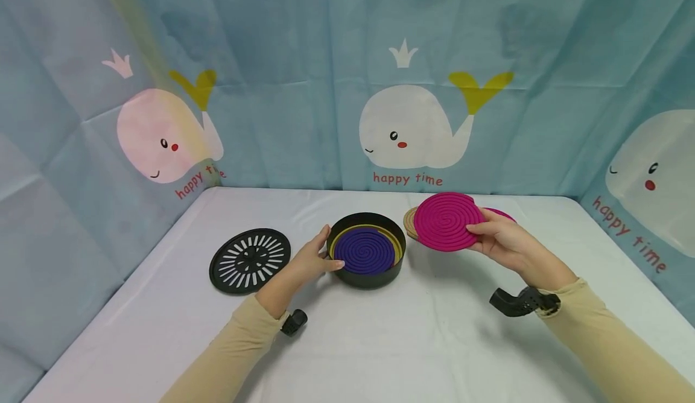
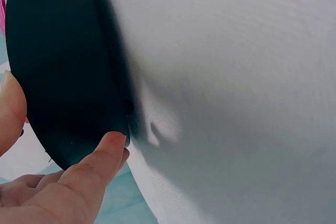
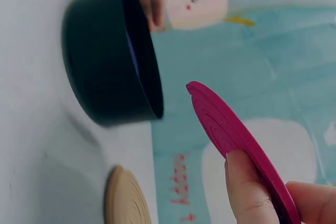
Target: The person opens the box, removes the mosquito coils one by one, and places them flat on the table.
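Note:
My right hand (image 1: pixel 502 243) pinches a magenta spiral-coiled coaster (image 1: pixel 446 222) by its edge, raised above the table, thumb on one face and fingers behind. To its left stands a black round holder (image 1: pixel 366 279) with a low wall. Inside it lies a purple spiral coaster (image 1: pixel 364 250) on top of a yellow one (image 1: pixel 400 243). My left hand (image 1: pixel 312 258) holds the holder at its left side, fingers and thumb spread around the wall. In the left wrist view, fingertips touch the holder's dark outer wall (image 2: pixel 63 66).
A black slotted round disc (image 1: pixel 250 261) lies flat left of the holder. Behind the raised coaster are a beige spiral coaster (image 1: pixel 409 222) on the table and part of another magenta one (image 1: pixel 501 213). A whale-print curtain (image 1: pixel 304 89) hangs behind the white table (image 1: pixel 423 342).

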The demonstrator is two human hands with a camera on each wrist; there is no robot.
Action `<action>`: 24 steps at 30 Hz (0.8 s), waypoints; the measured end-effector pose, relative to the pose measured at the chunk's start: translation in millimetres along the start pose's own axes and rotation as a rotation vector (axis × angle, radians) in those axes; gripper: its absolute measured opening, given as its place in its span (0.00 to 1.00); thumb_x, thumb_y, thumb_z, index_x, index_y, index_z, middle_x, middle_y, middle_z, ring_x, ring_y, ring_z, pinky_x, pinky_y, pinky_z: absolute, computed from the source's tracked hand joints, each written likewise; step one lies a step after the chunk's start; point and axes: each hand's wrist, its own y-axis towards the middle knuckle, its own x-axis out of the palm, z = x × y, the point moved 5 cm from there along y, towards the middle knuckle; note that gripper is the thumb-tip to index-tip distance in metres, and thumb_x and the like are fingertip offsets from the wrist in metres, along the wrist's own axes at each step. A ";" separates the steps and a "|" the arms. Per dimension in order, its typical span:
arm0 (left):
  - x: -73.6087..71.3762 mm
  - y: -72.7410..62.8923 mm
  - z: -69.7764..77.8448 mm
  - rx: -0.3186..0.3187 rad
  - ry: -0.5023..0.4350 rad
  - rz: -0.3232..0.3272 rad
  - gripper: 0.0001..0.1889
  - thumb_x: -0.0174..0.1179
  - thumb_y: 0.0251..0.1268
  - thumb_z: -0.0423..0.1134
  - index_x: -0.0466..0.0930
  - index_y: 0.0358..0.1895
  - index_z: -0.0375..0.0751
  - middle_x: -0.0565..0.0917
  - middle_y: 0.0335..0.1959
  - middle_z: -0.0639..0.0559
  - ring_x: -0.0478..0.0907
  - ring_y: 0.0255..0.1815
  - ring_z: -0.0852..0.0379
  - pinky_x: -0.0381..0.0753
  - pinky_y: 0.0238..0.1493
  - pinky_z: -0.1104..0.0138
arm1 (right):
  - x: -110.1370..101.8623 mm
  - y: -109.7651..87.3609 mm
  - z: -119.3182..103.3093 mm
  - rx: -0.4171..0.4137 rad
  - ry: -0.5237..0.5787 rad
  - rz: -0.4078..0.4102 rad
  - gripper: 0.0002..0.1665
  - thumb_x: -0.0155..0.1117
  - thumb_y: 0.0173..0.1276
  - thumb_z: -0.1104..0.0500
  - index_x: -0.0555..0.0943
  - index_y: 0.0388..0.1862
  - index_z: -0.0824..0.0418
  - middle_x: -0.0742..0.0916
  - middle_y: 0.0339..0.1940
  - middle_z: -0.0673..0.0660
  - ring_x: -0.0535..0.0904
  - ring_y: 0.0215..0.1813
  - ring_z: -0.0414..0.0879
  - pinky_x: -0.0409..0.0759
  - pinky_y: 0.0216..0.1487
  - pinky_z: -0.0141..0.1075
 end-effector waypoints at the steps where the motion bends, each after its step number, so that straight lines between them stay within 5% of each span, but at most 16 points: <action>1: -0.3 0.0 -0.3 0.000 -0.001 0.000 0.49 0.64 0.62 0.26 0.38 0.78 0.37 0.43 0.79 0.41 0.54 0.73 0.35 0.61 0.69 0.50 | -4.5 -2.0 -2.2 -0.008 0.017 -0.007 0.45 0.45 0.74 0.74 0.33 0.79 0.65 0.82 0.48 0.51 0.83 0.47 0.44 0.83 0.49 0.39; 9: 1.2 1.9 -2.1 0.005 0.013 -0.003 0.49 0.64 0.62 0.26 0.39 0.78 0.38 0.44 0.79 0.42 0.56 0.72 0.35 0.62 0.69 0.50 | -43.1 -18.7 -13.3 -0.053 0.153 -0.031 0.48 0.43 0.75 0.74 0.26 0.78 0.59 0.83 0.48 0.53 0.84 0.48 0.48 0.83 0.49 0.41; 19: 4.3 1.4 0.4 0.009 0.014 -0.023 0.49 0.64 0.62 0.26 0.38 0.78 0.38 0.43 0.78 0.40 0.55 0.73 0.34 0.61 0.69 0.50 | -93.1 -41.8 -13.2 -0.070 0.368 0.092 0.52 0.43 0.75 0.74 0.23 0.77 0.43 0.84 0.42 0.55 0.84 0.45 0.49 0.82 0.51 0.44; 21: 4.4 1.2 0.2 0.009 0.016 -0.024 0.49 0.64 0.62 0.26 0.38 0.78 0.38 0.43 0.78 0.40 0.55 0.73 0.34 0.61 0.69 0.50 | -102.4 -46.0 -12.6 -0.091 0.419 0.098 0.48 0.43 0.75 0.74 0.37 0.78 0.38 0.84 0.43 0.56 0.84 0.46 0.50 0.82 0.52 0.44; 24: 4.6 0.7 -0.6 0.009 0.018 -0.027 0.49 0.64 0.62 0.26 0.38 0.78 0.38 0.43 0.78 0.39 0.55 0.73 0.34 0.61 0.69 0.49 | -114.8 -52.8 -12.1 -0.122 0.497 0.087 0.32 0.41 0.75 0.74 0.60 0.69 0.45 0.83 0.44 0.58 0.83 0.47 0.53 0.81 0.53 0.45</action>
